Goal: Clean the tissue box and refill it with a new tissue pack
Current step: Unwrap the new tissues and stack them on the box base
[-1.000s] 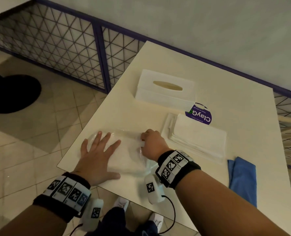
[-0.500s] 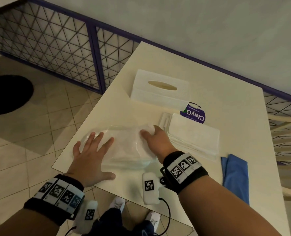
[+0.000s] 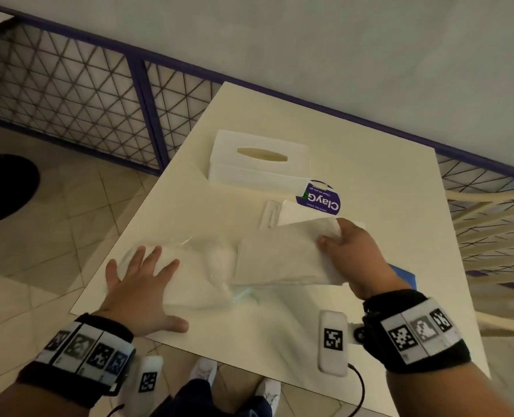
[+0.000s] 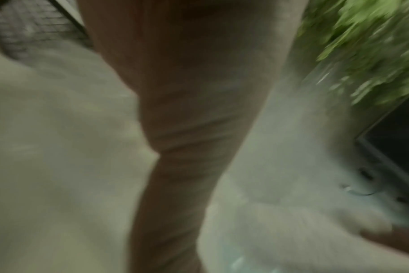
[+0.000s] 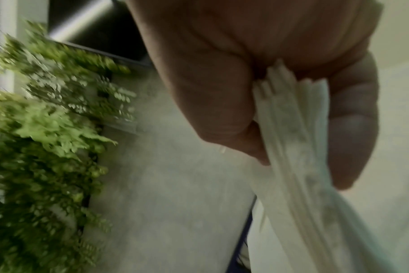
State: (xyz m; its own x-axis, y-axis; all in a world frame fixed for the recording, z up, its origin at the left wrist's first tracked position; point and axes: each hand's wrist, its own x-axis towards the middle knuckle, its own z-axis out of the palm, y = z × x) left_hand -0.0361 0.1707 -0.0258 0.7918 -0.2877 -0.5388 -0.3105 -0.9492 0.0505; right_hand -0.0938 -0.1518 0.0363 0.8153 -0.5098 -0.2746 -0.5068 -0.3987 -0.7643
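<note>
A white tissue box with an oval slot stands at the far middle of the table. My left hand lies flat with spread fingers on the clear plastic wrapper near the front left edge. My right hand grips one end of a white tissue stack, which is pulled most of the way out of the wrapper toward the right. In the right wrist view my right hand has thumb and fingers clamped on the tissue stack. The left wrist view is blurred and shows only my palm.
Another pile of white tissues lies behind the right hand, with a purple ClayG sticker on it. A blue cloth peeks out at the right. A purple mesh railing and grey wall stand behind; tiled floor lies left.
My right hand has drawn the tissue stack out of the wrapper and rightward, lifting it. My left hand has stayed pressing the wrapper down.
</note>
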